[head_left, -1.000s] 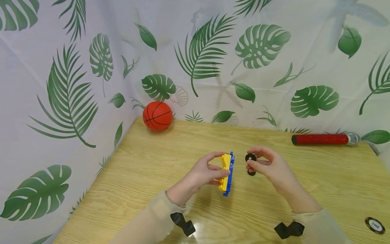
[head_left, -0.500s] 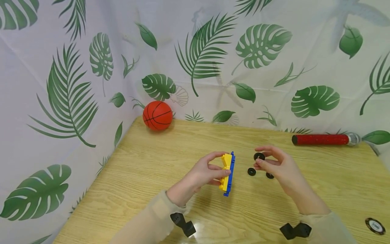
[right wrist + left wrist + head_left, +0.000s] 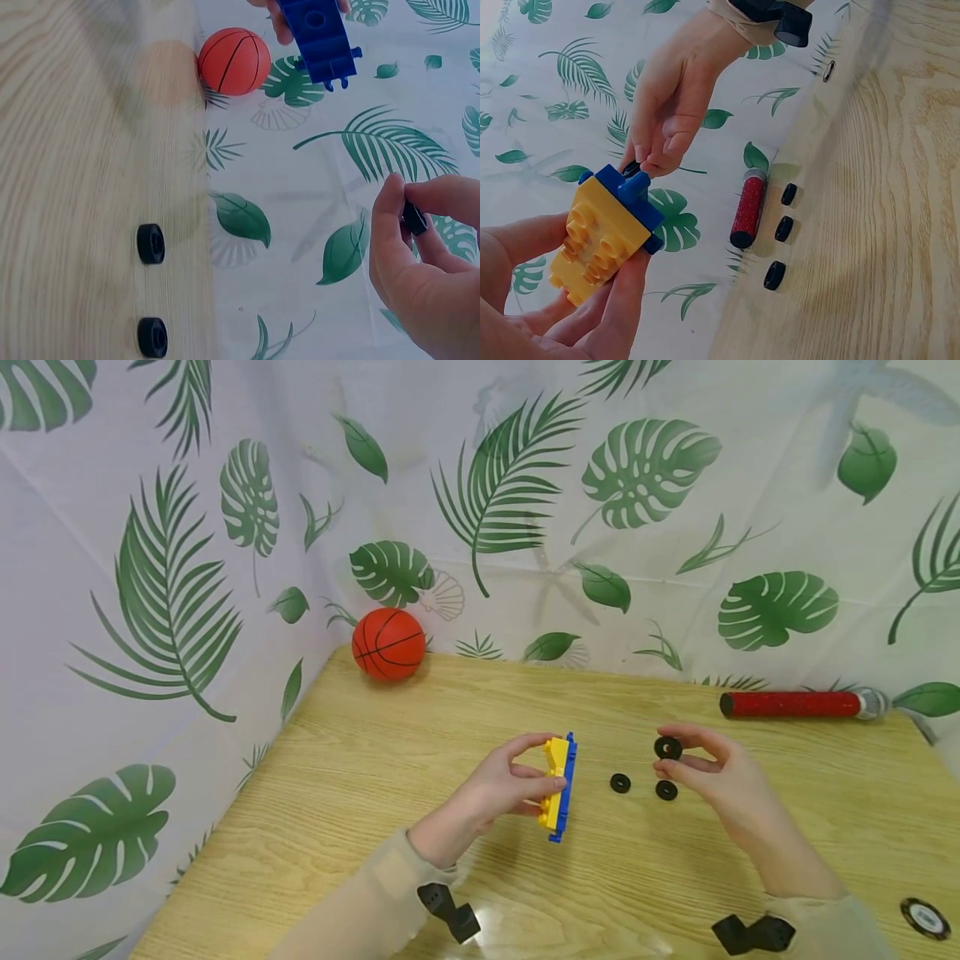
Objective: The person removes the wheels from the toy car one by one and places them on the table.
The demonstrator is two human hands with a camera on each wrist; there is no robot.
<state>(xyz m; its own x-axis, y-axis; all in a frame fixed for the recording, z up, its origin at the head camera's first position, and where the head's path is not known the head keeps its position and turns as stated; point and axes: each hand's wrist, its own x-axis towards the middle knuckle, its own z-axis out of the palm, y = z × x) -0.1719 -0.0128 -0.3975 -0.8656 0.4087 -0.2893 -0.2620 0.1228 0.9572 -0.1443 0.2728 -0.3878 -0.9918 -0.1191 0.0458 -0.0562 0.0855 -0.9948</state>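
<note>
My left hand (image 3: 491, 787) grips a yellow and blue building-block car body (image 3: 556, 789), tipped on its side above the table. Its yellow studs face the left palm, and its blue underside with small axle pegs shows in the right wrist view. Between the right hand's (image 3: 723, 772) thumb and fingers is pinched a small black toy wheel (image 3: 667, 748), well apart from the car body. Two more black wheels lie on the table in the head view, a left wheel (image 3: 619, 783) and a right wheel (image 3: 666, 790). Three loose wheels (image 3: 784, 229) show in the left wrist view.
A small orange basketball (image 3: 388, 644) sits at the back left corner of the wooden table (image 3: 315, 777). Toward the back right lies a red microphone (image 3: 798, 703). A round poker chip (image 3: 925, 918) is near the right front. Leaf-printed cloth (image 3: 510, 552) hangs behind and at the left.
My right hand has moved to the right with the wheel in its fingers, uncovering the wheels on the table. The left hand and the car body have stayed almost still.
</note>
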